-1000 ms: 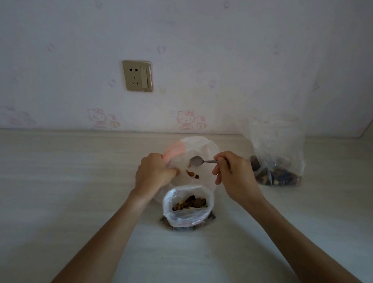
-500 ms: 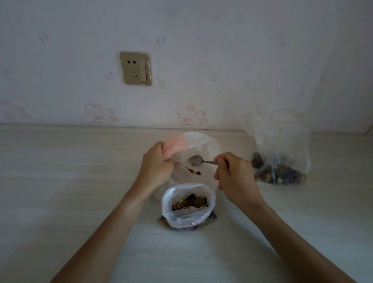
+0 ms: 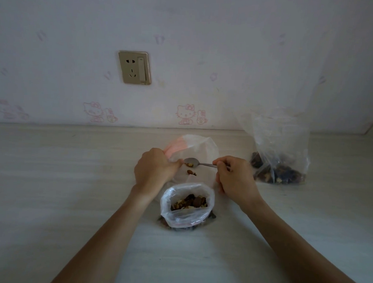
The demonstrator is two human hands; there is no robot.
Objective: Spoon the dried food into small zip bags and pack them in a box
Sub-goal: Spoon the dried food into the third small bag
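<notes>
My left hand (image 3: 153, 170) grips the rim of a small clear zip bag (image 3: 199, 151) with a pink top strip, holding its mouth up. My right hand (image 3: 236, 178) pinches the handle of a metal spoon (image 3: 192, 162). The spoon's bowl sits at the bag's mouth with a few bits of dried food in it. A couple of brown pieces (image 3: 191, 172) lie inside the bag below the spoon. In front of both hands stands an open clear bag of mixed dried food (image 3: 188, 203) with its rim rolled down.
A larger clear bag with dark dried food (image 3: 280, 158) stands at the back right against the wall. The pale wooden table (image 3: 62, 178) stretches out to the left. A wall socket (image 3: 135, 67) is on the wall behind. No box is in view.
The spoon's bowl has moved a little left toward my left hand's fingers and now shows food bits in it. My left hand has shifted its hold on the bag's rim.
</notes>
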